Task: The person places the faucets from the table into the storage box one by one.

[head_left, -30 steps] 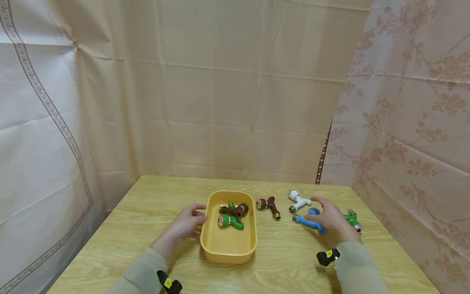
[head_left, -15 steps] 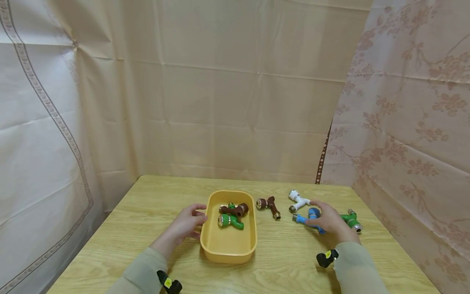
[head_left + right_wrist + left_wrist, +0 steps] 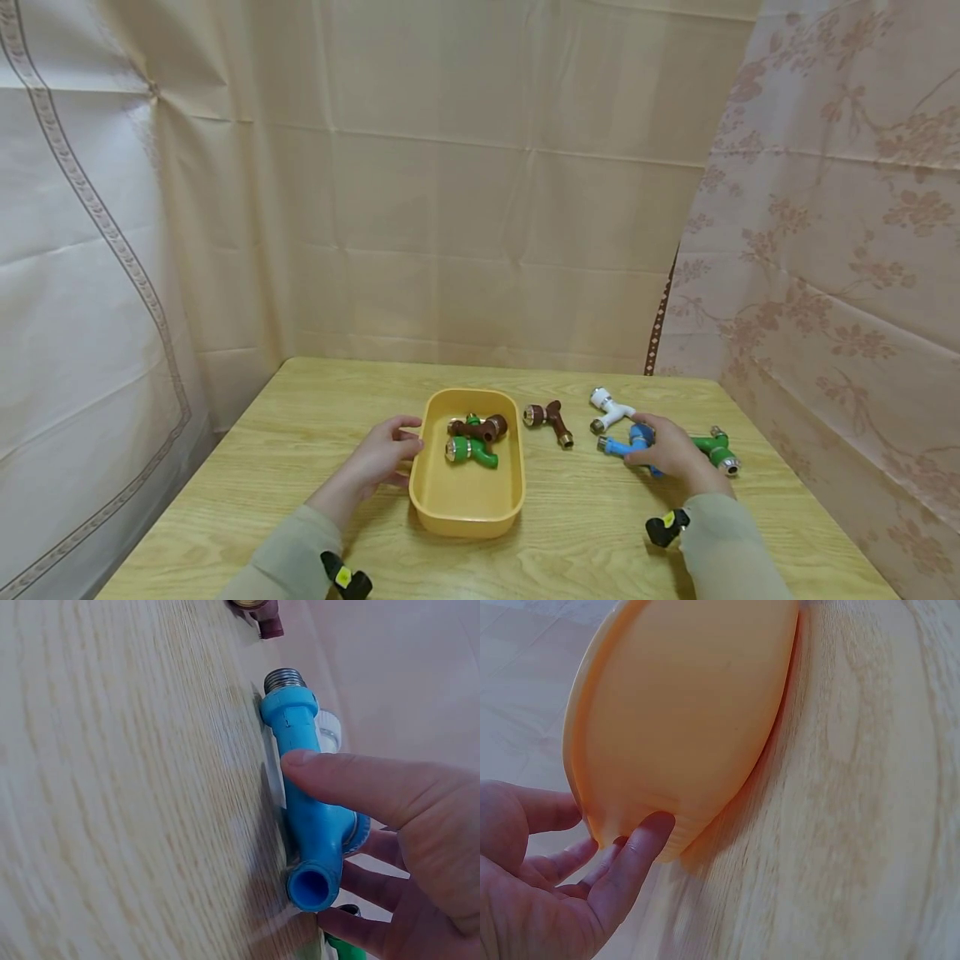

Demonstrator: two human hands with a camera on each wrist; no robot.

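Observation:
A blue plastic tap (image 3: 304, 795) with a threaded metal end lies on the table at the right. My right hand (image 3: 671, 452) grips it, thumb across its body and fingers behind, as the right wrist view shows. At the centre stands a yellow tub (image 3: 468, 504). Inside it, a brown tap (image 3: 480, 428) lies across green tap parts (image 3: 474, 452). The fingertips of my left hand (image 3: 382, 454) touch the tub's left wall, fingers loosely bent; in the left wrist view they rest against its outside (image 3: 682, 727).
A brown tap (image 3: 552, 423) lies just right of the tub. Beyond the blue tap is a white tap (image 3: 611, 411), close to my right fingertips. A green tap (image 3: 718, 452) lies behind my right wrist. Curtains hang round the wooden table (image 3: 337, 392).
My right hand has lowered onto the blue tap, its thumb and fingers closing round it. The left hand and the tub have stayed where they were.

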